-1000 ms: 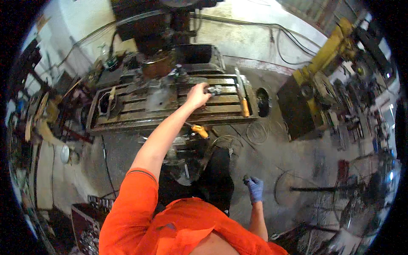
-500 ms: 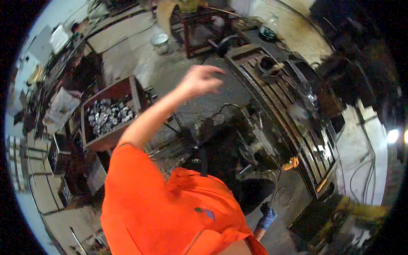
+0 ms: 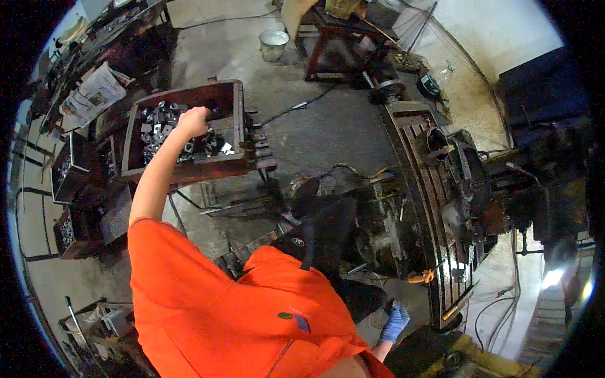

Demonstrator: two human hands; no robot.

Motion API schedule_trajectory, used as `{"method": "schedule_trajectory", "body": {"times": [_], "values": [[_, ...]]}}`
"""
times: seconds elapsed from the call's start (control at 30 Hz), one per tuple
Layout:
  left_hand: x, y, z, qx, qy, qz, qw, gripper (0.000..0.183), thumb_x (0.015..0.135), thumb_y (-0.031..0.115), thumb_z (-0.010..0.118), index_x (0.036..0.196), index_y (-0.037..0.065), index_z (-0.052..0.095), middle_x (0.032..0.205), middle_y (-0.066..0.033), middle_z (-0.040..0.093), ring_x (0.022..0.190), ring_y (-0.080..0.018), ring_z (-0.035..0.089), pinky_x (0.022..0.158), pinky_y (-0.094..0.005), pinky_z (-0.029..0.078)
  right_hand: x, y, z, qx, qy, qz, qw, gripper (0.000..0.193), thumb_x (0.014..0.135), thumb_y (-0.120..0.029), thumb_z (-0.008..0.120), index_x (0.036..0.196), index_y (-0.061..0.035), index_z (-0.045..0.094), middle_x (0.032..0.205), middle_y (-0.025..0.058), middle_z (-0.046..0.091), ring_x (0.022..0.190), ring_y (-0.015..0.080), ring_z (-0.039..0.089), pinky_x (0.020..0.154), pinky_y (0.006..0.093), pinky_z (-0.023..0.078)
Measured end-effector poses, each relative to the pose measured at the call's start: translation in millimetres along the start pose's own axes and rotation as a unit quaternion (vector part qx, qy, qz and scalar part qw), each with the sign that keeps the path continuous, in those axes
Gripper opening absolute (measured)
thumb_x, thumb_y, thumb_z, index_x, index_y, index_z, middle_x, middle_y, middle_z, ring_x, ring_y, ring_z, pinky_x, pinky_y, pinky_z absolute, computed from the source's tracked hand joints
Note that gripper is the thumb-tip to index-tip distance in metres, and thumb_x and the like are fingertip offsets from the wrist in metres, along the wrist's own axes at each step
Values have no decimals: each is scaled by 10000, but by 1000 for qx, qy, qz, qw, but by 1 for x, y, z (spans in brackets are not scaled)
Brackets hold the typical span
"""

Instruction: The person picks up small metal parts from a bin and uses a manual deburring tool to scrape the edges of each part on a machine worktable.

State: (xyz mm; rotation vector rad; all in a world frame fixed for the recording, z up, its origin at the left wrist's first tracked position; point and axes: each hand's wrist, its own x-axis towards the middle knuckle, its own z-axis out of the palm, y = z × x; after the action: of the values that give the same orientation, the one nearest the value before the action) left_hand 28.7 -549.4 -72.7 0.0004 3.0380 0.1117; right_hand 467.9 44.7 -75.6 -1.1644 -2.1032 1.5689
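My bare left hand (image 3: 194, 121) is over a red-brown metal bin (image 3: 238, 120) of small shiny metal pieces (image 3: 162, 120). Its fingers are curled downward, and whatever they hold is hidden beneath the hand. Low on the right, my right hand (image 3: 395, 322) wears a blue glove. Its fingers are bent round something small and dark by my knee that I cannot make out.
A long slotted machine table (image 3: 416, 164) runs down the right side, with an orange-yellow handle (image 3: 421, 276) at its near part. Smaller bins (image 3: 70, 170) of parts stand at the left. A bucket (image 3: 273, 45) and a low stand (image 3: 309, 63) are at the back.
My left hand has moved left from above the floor to over the bin of metal pieces, and its fingers have curled down. The view has turned left. My right hand stays low.
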Motion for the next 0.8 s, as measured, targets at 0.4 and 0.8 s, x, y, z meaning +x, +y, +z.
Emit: {"method": "schedule_trajectory", "body": {"times": [0.4,0.8], "values": [[48,-3,37,197,-200,119,952,358,595,182,659,949,137,621,930,-101,637,907,-262,609,733,-375,488,-15,32,-7,9,95,5,995,232,786,-150,624,906,49,637,810,58,629,685,125,559,654,264,469],[-4,-11,5,-332,86,15,939,262,690,79,586,925,-37,594,794,-115,631,728,-215,614,627,-329,487,1,24,-19,46,54,43,997,181,773,-109,613,888,28,642,813,43,623,688,114,548,632,276,472]]}}
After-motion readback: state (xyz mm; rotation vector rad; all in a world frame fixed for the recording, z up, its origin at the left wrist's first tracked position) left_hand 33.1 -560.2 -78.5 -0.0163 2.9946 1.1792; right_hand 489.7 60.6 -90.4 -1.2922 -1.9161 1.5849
